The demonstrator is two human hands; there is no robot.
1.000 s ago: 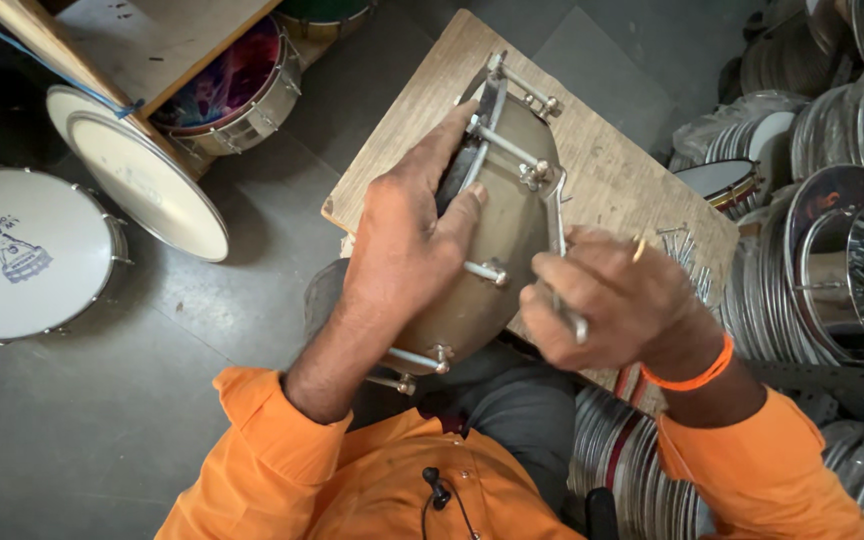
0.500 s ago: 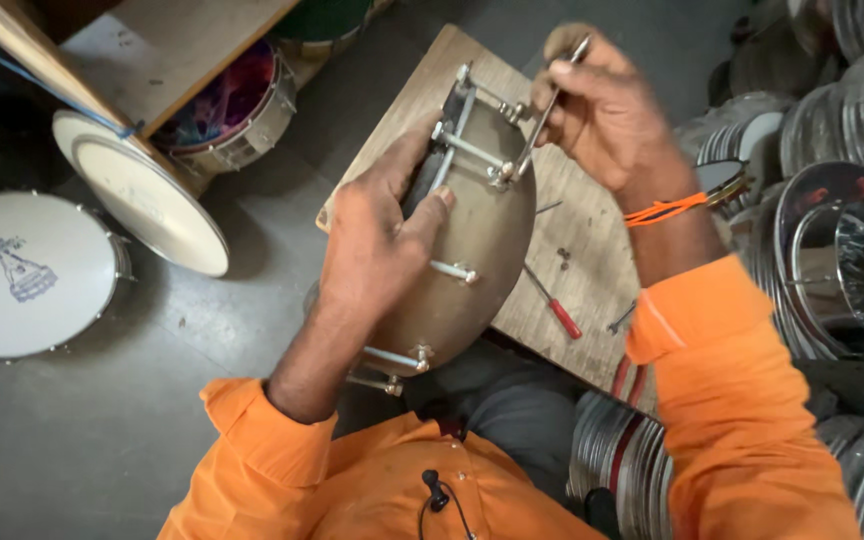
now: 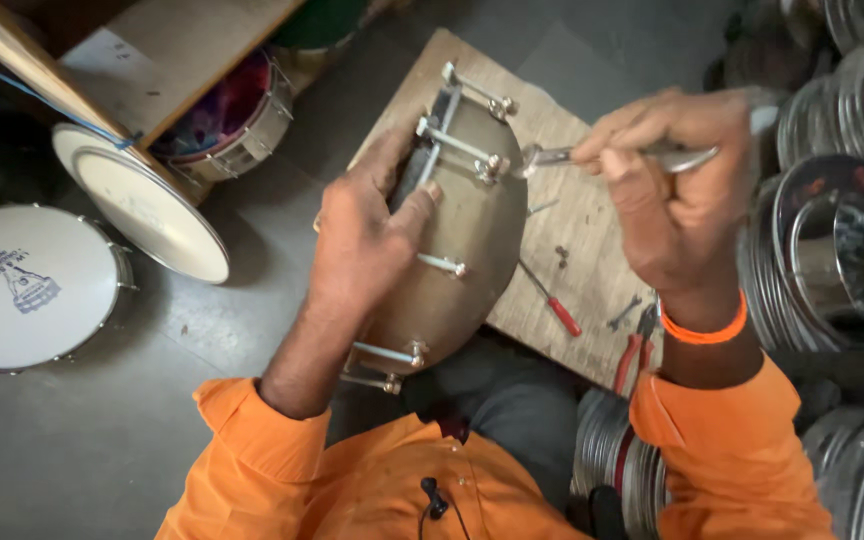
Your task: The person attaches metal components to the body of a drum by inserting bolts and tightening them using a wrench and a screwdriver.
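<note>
Left hand (image 3: 367,235) is wrapped tight around the metal drum shell (image 3: 452,240) held on its side over the wooden board's (image 3: 592,250) near edge, while the right hand (image 3: 677,190) is clamped on a spanner (image 3: 602,155) touching a tuning bolt (image 3: 492,168) near the shell's far rim.

Grey concrete floor (image 3: 102,440). Wooden board (image 3: 592,230) on it. Left of board: wooden shelf (image 3: 162,50), white drums (image 3: 27,285). Right of board: stacked metal rings (image 3: 832,250).
</note>
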